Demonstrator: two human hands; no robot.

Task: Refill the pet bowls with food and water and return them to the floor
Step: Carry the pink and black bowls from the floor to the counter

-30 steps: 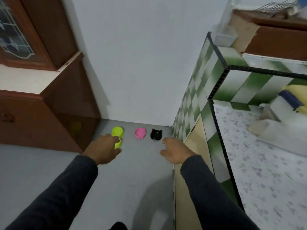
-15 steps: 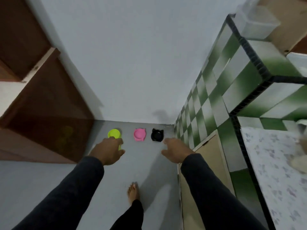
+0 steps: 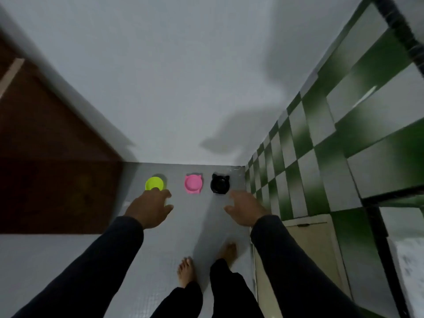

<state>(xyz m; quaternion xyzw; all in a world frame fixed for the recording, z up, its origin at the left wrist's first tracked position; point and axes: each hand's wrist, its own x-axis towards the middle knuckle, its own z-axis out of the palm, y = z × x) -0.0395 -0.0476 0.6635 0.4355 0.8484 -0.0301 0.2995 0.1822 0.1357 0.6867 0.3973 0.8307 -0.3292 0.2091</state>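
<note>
From the head view I see three pet bowls in a row on the grey floor (image 3: pixel 160 260), close to the foot of the white wall (image 3: pixel 183 76): a lime-green bowl (image 3: pixel 154 183) on the left, a pink bowl (image 3: pixel 193 183) with small ears in the middle, and a black bowl (image 3: pixel 220 183), also eared, on the right. They stand apart from one another.

My left hand (image 3: pixel 150 208) reaches out in front of the green bowl and covers its near edge — the fingers are loosely spread and hold nothing; whether they touch the bowl I cannot tell. My right hand (image 3: pixel 246 208) hangs just short of the black bowl, fingers relaxed and spread, gripping nothing.

Both arms wear dark sleeves (image 3: pixel 298 271). Two bare feet (image 3: pixel 186 270) stand on the floor below the hands. A brown wooden cabinet (image 3: pixel 52 168) fills the left side, and a green-and-white checkered tiled counter (image 3: pixel 332 145) the right.
</note>
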